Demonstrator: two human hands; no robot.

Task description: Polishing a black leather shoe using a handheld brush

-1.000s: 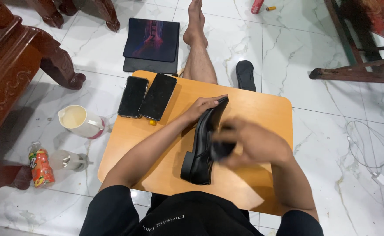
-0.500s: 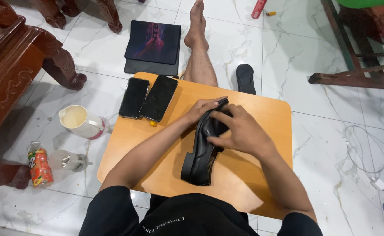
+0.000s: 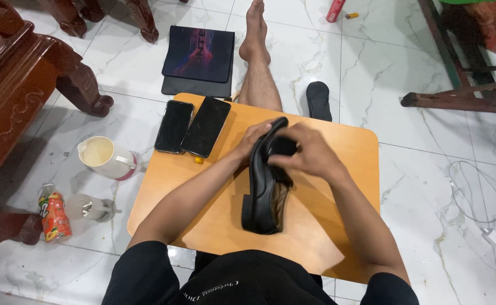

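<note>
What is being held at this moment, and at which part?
A black shoe, lying on the table: left hand grips its toe end; right hand presses a dark object on the upper.

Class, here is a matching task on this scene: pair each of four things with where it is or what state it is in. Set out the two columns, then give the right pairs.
Things:
1. black shoe
2. two phones
3. white jug
4. second black shoe

Places or states:
A. on the tiled floor beyond the table's far edge
B. held on its side over the table by both hands
C. lying side by side, screens dark, on the table's far left corner
D. on the floor left of the table

Pairs: 1-B, 2-C, 3-D, 4-A
</note>
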